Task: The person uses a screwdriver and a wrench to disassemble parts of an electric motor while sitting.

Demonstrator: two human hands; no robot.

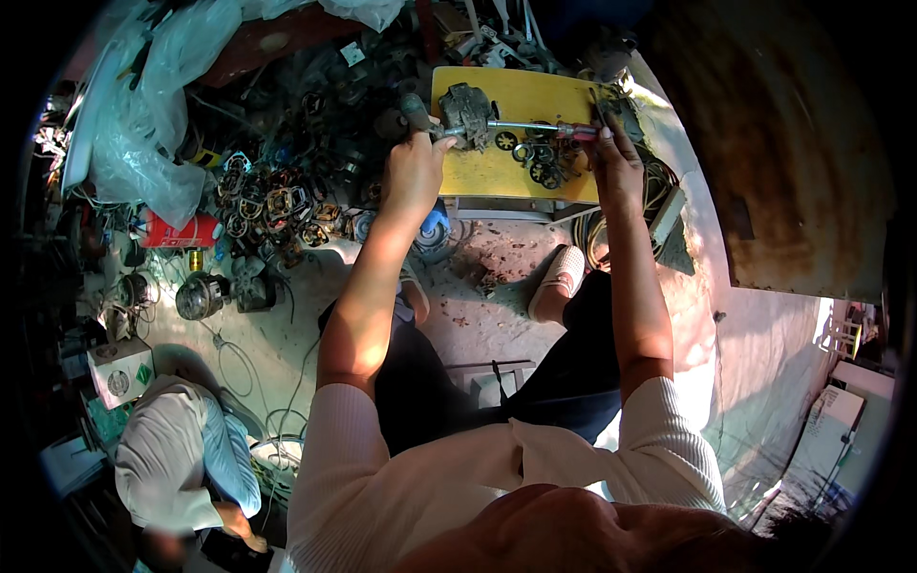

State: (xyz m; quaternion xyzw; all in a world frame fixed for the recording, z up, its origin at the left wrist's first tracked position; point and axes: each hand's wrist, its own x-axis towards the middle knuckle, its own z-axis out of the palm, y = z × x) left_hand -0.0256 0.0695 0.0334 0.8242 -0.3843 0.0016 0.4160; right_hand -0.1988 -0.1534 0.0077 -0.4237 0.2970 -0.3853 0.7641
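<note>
My left hand (413, 170) is closed round a grimy cylindrical metal piece (414, 110) at the left edge of the yellow board (458, 177). Beside it lies a dirt-caked metal housing (468, 100). A long-shafted screwdriver (525, 124) runs across from the housing to my right hand (616, 162), whose fingers are closed on its red handle (576, 131). A slim dark object (600, 105) rises from that hand, too small to identify. Several dark round wheel-like parts (544, 172) lie on the board below the screwdriver.
Piled motor parts (267, 201), translucent plastic sheeting (143, 134) and a red can (180, 229) crowd the left. A co-worker (172, 449) bends at lower left. Coiled hose (597, 239) lies below the board's right end. A rusty metal sheet (783, 162) stands at right.
</note>
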